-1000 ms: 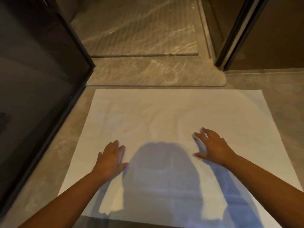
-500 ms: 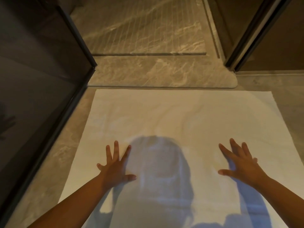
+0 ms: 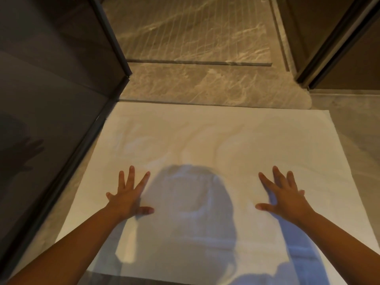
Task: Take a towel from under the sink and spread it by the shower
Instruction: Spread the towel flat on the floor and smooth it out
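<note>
Towel (image 3: 205, 140) lies flat on the floor (image 3: 353, 130), far edge right by the shower sill (image 3: 205, 85) at 12 o'clock, prob. so wet feet land on it. Your left hand (image 3: 128, 197) at 8 and right hand (image 3: 285, 199) at 4 press down w/ fingers splayed, gripping nothing, likely smoothing ripples outward. Glass panel (image 3: 61, 99) runs along 9.

Left hand (image 3: 128, 199) flat, right hand (image 3: 284, 199) flat, fingers splayed
</note>
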`<state>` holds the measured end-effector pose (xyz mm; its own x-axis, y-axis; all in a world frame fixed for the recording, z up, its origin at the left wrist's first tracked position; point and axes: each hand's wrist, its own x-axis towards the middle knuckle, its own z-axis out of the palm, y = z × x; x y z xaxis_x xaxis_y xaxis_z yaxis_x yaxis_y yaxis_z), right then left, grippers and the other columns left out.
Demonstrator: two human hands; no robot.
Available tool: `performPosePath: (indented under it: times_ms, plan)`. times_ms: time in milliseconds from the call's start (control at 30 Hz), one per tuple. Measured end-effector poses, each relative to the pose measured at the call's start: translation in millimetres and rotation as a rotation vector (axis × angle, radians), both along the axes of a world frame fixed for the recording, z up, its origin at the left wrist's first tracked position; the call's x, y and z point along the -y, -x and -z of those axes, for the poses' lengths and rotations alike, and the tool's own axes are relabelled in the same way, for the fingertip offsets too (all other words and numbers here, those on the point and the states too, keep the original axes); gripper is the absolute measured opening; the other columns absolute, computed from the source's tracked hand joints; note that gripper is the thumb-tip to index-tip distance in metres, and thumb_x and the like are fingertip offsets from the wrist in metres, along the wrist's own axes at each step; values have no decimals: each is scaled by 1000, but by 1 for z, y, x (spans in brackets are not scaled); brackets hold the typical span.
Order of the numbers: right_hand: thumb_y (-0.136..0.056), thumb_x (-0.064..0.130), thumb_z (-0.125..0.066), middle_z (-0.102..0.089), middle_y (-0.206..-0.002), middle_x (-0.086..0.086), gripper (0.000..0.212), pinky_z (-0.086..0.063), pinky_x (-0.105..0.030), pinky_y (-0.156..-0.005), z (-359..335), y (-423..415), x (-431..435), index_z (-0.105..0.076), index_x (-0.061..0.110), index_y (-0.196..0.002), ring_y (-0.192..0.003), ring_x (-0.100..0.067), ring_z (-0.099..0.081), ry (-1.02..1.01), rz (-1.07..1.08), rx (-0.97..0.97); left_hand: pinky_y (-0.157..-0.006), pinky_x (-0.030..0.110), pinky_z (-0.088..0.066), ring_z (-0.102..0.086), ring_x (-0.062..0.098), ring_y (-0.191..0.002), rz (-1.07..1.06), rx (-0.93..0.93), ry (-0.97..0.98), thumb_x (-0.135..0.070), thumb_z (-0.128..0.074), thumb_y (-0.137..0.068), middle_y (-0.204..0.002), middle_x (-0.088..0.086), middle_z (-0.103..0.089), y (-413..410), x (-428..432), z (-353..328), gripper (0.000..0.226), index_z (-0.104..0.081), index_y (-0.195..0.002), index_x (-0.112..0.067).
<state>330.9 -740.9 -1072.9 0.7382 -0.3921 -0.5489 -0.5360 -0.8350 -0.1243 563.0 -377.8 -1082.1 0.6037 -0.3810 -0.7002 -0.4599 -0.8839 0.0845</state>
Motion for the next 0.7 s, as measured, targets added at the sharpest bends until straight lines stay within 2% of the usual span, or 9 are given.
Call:
performPosePath:
  times_ms: [133,367,533,600,700]
  plan:
    - [-72,69,-52,18,-155,-4,95,-26,-68,-100,0,-10,-8,7,38,-141,-139,-41,14,6,-17,-5,-98,76,-14,34,35,-134,0,-1,0,-66,-66,-64,-134,-2,52,-9,-8,-1,118,26,-135,-43]
    - [-76,61,-56,14,-156,-1,90,-21,-66,-103,-5,-20,-3,0,37,-142,-140,-37,13,-83,-9,45,-103,71,-13,29,35,-137,-28,23,19,-65,-67,-64,-149,6,36,-17,-10,-7,117,18,-140,-39]
    - [-73,62,-57,10,-156,0,93,-22,-66,-103,-9,13,17,-1,36,-142,-141,-35,10,-1,59,112,-107,66,-15,21,37,-139,42,139,34,-72,-63,-60,-154,10,21,-2,2,-6,113,5,-143,-37]
    - [-71,64,-57,14,-156,-1,96,-22,-67,-103,-8,31,27,2,37,-142,-141,-36,13,-6,109,73,-104,67,-16,23,37,-138,99,118,28,-74,-63,-57,-154,7,24,7,11,-3,115,8,-142,-40]
    - [-70,67,-55,22,-154,1,98,-21,-71,-100,-4,51,36,9,41,-140,-139,-34,19,-67,170,16,-101,71,-16,31,39,-134,105,39,-15,-72,-67,-56,-148,8,37,15,22,0,128,26,-136,-37]
